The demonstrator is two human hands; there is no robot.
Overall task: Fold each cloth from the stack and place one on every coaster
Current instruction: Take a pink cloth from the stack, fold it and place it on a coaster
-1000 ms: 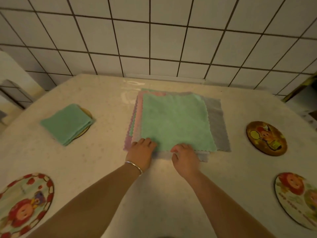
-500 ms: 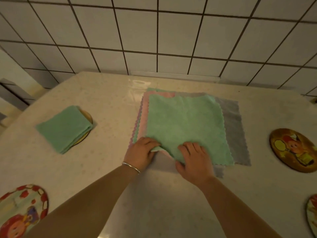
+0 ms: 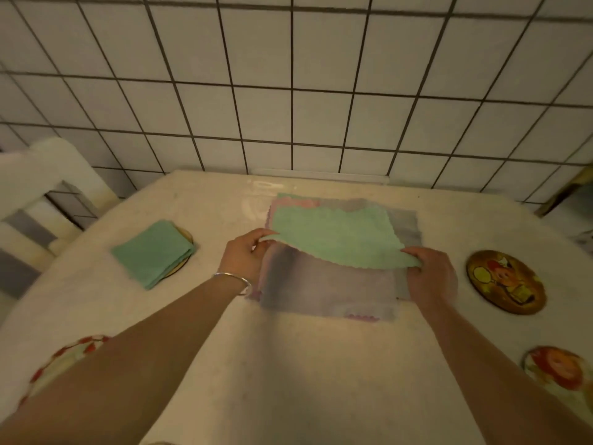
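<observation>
Three bare coasters [image 3: 505,281] flank stack [image 3: 327,293]; folded cloth [image 3: 153,252] left.

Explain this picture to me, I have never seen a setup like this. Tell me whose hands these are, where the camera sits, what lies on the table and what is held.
No machine here: a person wears a camera on the head, looking down at their own arms. The left hand and right hand each pinch a near corner of the top green cloth, lifting its near edge off the stack of cloths on the table. At left, a folded green cloth lies on a coaster. Three bare coasters show: one at right, one lower right, one lower left. Behind is a tiled wall.
</observation>
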